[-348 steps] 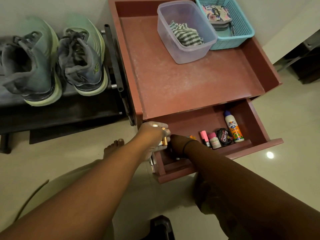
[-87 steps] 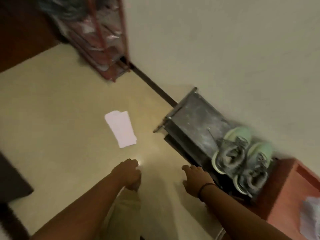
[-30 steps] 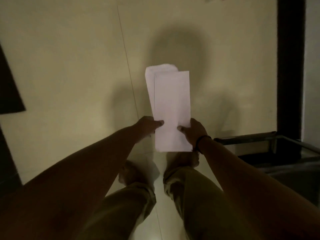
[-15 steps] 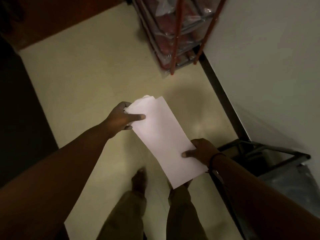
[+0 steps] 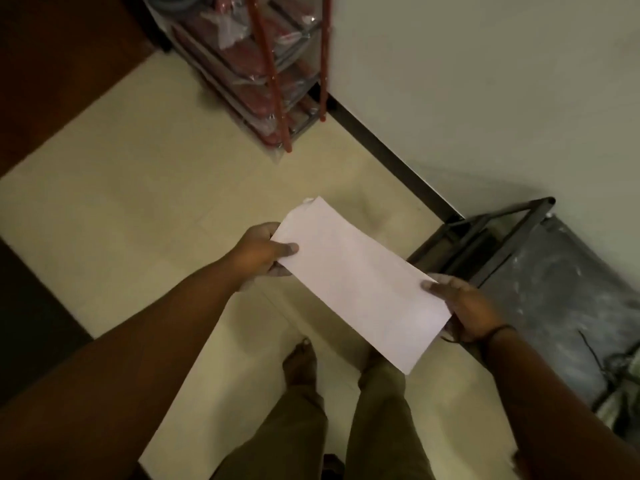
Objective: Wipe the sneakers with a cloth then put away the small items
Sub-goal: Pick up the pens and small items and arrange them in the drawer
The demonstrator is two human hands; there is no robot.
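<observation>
Pale cream floor tiles point(image 5: 145, 188) fill the head view, met by a white wall point(image 5: 485, 81) with a dark skirting strip point(image 5: 391, 157) along its foot. Against that wall stands a red-framed rack point(image 5: 273, 74) with plastic-wrapped shelves. At the right edge sits a dark metal shoe stand point(image 5: 554, 282), its top dusty, with part of a pale green sneaker point(image 5: 623, 393) just showing at the frame's border. Both hands hold a white envelope point(image 5: 360, 282) flat above the floor, tilted diagonally. The left hand point(image 5: 263, 252) pinches the upper end, thumb on top and fingers curled beneath. The right hand point(image 5: 467, 306), with a dark band at the wrist, grips the lower end the same way. Below the envelope, olive trousers point(image 5: 311, 427) and a bare foot point(image 5: 299, 362) stand on the tiles
</observation>
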